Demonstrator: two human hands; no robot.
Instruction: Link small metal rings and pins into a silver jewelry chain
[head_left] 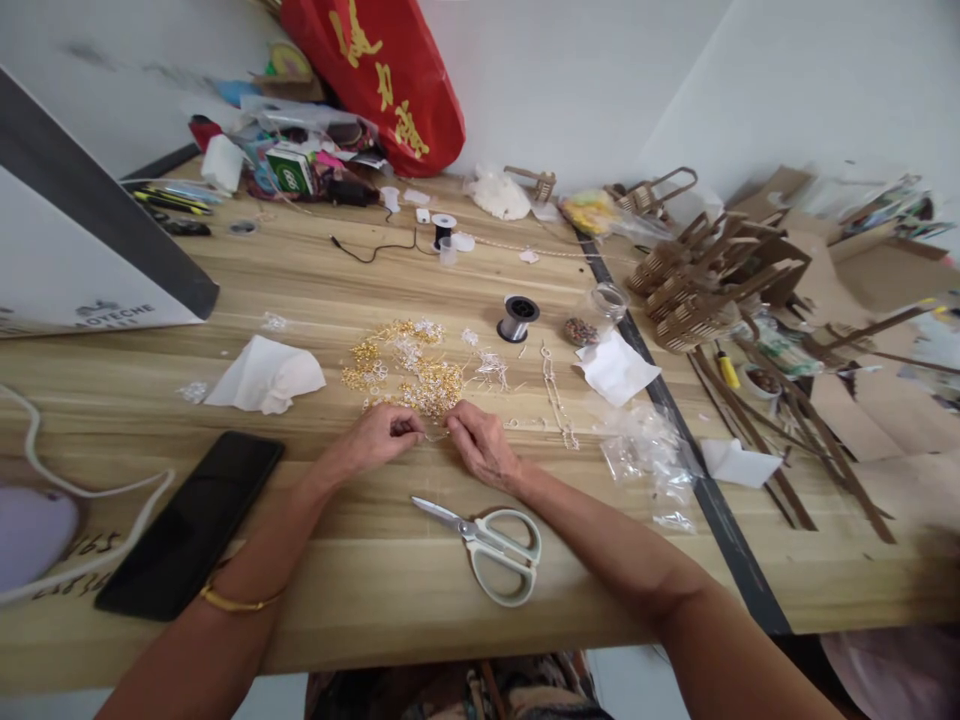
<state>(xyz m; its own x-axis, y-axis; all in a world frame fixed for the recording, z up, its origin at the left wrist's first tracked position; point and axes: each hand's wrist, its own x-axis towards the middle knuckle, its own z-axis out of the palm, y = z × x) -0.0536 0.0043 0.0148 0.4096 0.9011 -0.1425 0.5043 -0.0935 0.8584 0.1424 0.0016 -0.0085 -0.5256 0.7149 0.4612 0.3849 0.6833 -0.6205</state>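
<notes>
Gold and clear beads [431, 385] lie in a loose pile at the middle of the wooden table. Just below the pile, my left hand [382, 437] is closed in a pinch, and my right hand [480, 440] is closed close beside it. A thin, fine strand [435, 436] runs between my fingertips; its ends are too small to make out. Scissors with pale green handles [487, 545] lie nearer to me, blades pointing left. A beaded chain [553, 395] rests to the right of the pile, and a spool of wire [517, 318] stands behind it.
A black phone [191, 525] and white paper [266, 375] lie at the left. On the right are plastic bags [652, 460], another paper [616, 368], a jar [609, 300] and small woven baskets [686, 285]. A red bag [390, 90] leans against the wall.
</notes>
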